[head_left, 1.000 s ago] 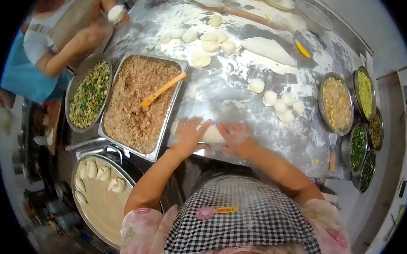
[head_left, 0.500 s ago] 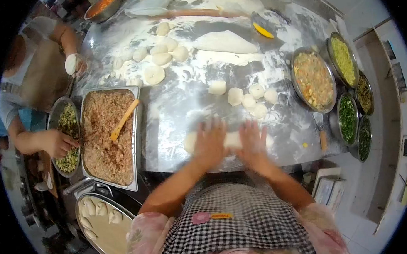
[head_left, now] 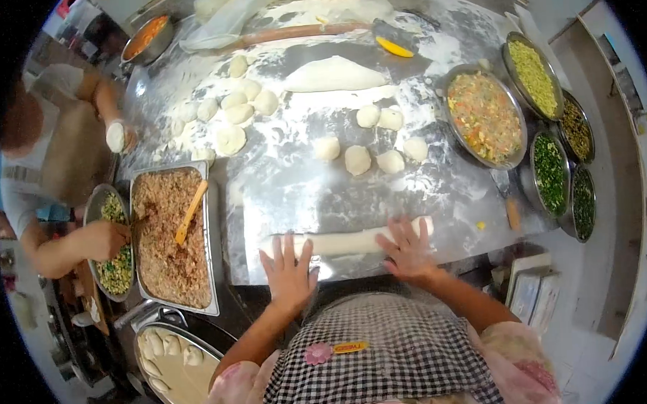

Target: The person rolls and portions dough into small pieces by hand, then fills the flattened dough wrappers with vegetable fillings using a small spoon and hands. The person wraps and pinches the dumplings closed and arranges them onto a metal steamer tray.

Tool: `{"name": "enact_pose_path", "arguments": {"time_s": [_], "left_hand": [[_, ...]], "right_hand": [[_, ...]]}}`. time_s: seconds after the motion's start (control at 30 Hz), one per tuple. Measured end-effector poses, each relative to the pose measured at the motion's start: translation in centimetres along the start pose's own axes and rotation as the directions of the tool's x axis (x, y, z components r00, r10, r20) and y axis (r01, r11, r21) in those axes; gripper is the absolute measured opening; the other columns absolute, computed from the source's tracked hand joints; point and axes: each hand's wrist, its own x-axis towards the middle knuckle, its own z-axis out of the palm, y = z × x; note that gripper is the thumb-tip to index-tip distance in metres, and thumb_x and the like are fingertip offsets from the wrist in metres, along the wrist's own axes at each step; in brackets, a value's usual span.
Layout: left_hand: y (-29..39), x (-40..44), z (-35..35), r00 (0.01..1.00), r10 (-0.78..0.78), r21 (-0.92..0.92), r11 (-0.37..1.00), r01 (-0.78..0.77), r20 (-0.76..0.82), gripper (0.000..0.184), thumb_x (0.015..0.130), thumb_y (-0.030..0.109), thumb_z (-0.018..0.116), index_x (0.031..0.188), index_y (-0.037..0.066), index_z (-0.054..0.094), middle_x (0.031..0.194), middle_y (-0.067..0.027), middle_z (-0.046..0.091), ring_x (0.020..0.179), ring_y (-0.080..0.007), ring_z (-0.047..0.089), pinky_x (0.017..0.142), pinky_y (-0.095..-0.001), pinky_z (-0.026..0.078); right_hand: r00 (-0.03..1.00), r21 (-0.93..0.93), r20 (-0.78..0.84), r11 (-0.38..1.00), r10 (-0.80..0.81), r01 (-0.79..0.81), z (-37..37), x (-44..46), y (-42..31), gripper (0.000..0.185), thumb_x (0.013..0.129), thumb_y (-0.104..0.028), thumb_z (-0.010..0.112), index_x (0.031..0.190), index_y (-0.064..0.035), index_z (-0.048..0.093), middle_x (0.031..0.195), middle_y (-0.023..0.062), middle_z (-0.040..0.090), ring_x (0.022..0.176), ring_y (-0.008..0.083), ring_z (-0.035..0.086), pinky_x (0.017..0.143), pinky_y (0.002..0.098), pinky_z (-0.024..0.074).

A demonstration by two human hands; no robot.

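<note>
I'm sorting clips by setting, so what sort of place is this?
Likely a working kitchen, perhaps a commercial one: there's a floured metal worktop, a long dough roll on it, and a big tray of what looks like minced filling.

Creamy white dough roll, black-and-white checked apron.

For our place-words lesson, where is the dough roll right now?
In the head view, the dough roll lies on the tabletop by the near edge, the left hand at its left end, the right hand near its right end, dough pieces beyond.
</note>
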Motion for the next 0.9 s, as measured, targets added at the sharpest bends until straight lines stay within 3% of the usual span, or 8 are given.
{"name": "enact_pose_path", "arguments": {"time_s": [0.17, 0.27, 0.33, 0.47, 0.57, 0.67, 0.8, 0.9], "left_hand": [[4.6, 5.1, -1.4, 0.987, 0.156, -0.155, 0.976, -0.150, 0.032, 0.077, 0.077, 0.047, 0.063, 0.136, 0.009, 0.032, 0.144, -0.0208, 0.024, 0.134, -0.0387, 0.020, 0.102, -0.0657, 0.011], [10.1, 9.5, -1.0, 0.898, 0.434, -0.118, 0.891, -0.439, -0.068, 0.079, 0.074, 0.044, 0.066, 0.136, 0.009, 0.032, 0.138, -0.0185, 0.034, 0.129, -0.0339, 0.032, 0.102, -0.0580, 0.022], [13.6, 12.0, 0.9, 0.908, 0.418, -0.177, 0.894, -0.412, -0.002, 0.073, 0.073, 0.038, 0.067, 0.133, 0.008, 0.037, 0.129, -0.0176, 0.042, 0.120, -0.0337, 0.040, 0.098, -0.0516, 0.030], [15.6, 15.9, 1.5, 0.899, 0.397, -0.283, 0.898, -0.338, 0.186, 0.063, 0.071, 0.026, 0.069, 0.127, 0.006, 0.045, 0.108, -0.0169, 0.054, 0.097, -0.0329, 0.053, 0.085, -0.0426, 0.042], [13.8, 14.3, 1.2, 0.897, 0.431, -0.534, 0.738, -0.412, -0.095, 0.055, 0.070, 0.021, 0.070, 0.119, 0.005, 0.053, 0.103, -0.0172, 0.058, 0.092, -0.0344, 0.056, 0.083, -0.0407, 0.045], [12.7, 12.7, 0.0, 0.858, 0.340, -0.503, 0.702, -0.504, -0.385, 0.044, 0.071, 0.020, 0.071, 0.111, 0.006, 0.059, 0.102, -0.0159, 0.061, 0.095, -0.0331, 0.058, 0.085, -0.0399, 0.045], [11.3, 12.6, -0.9, 0.959, 0.281, -0.799, 0.568, -0.198, -0.038, 0.044, 0.072, 0.020, 0.072, 0.112, 0.006, 0.059, 0.108, -0.0165, 0.061, 0.101, -0.0292, 0.058, 0.086, -0.0364, 0.045], [9.7, 13.5, -3.9, 0.872, 0.409, -0.861, 0.507, 0.028, 0.269, 0.049, 0.071, 0.019, 0.073, 0.114, 0.004, 0.056, 0.109, -0.0170, 0.060, 0.100, -0.0256, 0.058, 0.085, -0.0335, 0.046]], "right_hand": [[0.979, 0.025, -0.040, 0.980, 0.198, -0.198, -3.6, 3.2, 1.6, 0.065, 0.080, -0.033, 0.062, 0.137, -0.0155, 0.037, 0.144, 0.0171, 0.027, 0.133, 0.0379, 0.025, 0.106, 0.0582, 0.0159], [0.853, 0.108, -0.389, 0.937, 0.346, -0.331, -2.6, 5.3, 5.2, 0.050, 0.083, -0.024, 0.059, 0.130, -0.0102, 0.046, 0.135, 0.0179, 0.042, 0.127, 0.0356, 0.036, 0.104, 0.0508, 0.0270], [0.751, 0.495, -0.389, 0.809, 0.533, -0.317, -1.4, 4.2, 7.4, 0.039, 0.086, -0.020, 0.056, 0.122, -0.0058, 0.052, 0.122, 0.0167, 0.052, 0.116, 0.0317, 0.047, 0.099, 0.0452, 0.0350], [0.636, 0.853, -0.135, 0.416, 0.760, -0.317, -0.8, 1.8, 9.4, 0.024, 0.090, -0.020, 0.052, 0.104, -0.0024, 0.062, 0.100, 0.0113, 0.063, 0.091, 0.0235, 0.061, 0.080, 0.0376, 0.0487], [0.683, 0.949, 0.221, -0.314, 0.696, 0.013, 1.8, 1.8, 9.2, 0.020, 0.090, -0.022, 0.053, 0.098, -0.0053, 0.062, 0.094, 0.0092, 0.062, 0.085, 0.0207, 0.061, 0.070, 0.0363, 0.0515], [0.732, 0.757, 0.467, -0.652, 0.496, -0.042, -1.7, 3.2, 4.8, 0.018, 0.090, -0.024, 0.055, 0.093, -0.0077, 0.062, 0.091, 0.0082, 0.062, 0.085, 0.0209, 0.061, 0.064, 0.0361, 0.0525], [0.813, 0.913, 0.343, -0.372, 0.470, -0.170, -6.5, 4.1, 3.7, 0.019, 0.088, -0.021, 0.054, 0.088, -0.0034, 0.061, 0.094, 0.0086, 0.061, 0.085, 0.0257, 0.061, 0.066, 0.0404, 0.0516], [0.867, 0.716, -0.265, 0.688, 0.422, -0.116, -9.4, 4.5, 1.8, 0.017, 0.085, -0.017, 0.055, 0.083, -0.0010, 0.060, 0.087, 0.0113, 0.060, 0.080, 0.0309, 0.059, 0.069, 0.0398, 0.0489]]}}
